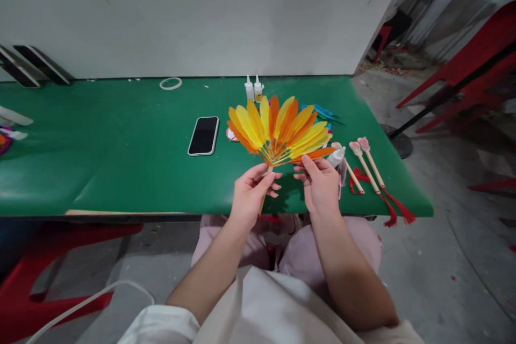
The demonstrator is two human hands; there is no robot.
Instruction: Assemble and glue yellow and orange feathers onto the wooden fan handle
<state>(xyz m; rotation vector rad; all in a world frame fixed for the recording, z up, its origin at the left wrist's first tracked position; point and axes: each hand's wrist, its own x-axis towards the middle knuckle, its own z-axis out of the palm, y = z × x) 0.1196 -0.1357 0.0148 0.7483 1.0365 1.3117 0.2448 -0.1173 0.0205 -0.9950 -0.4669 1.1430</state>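
A fan of yellow and orange feathers (pixel 280 129) on a wooden stick is held upright over the green table (pixel 121 161). My left hand (pixel 250 196) is closed round the stick just below the feathers. My right hand (pixel 318 180) pinches the lowest orange feather at the fan's right edge and also grips a small white glue bottle (pixel 336 157). The lower part of the stick is hidden behind my left hand.
A black phone (pixel 203 135) lies left of the fan. Two small glue bottles (pixel 253 90) and a white ring (pixel 171 83) sit near the wall. Wooden sticks with red tassels (pixel 374 172) lie at the right. Blue feathers (pixel 322 113) lie behind the fan. Red chairs (pixel 475 70) stand to the right.
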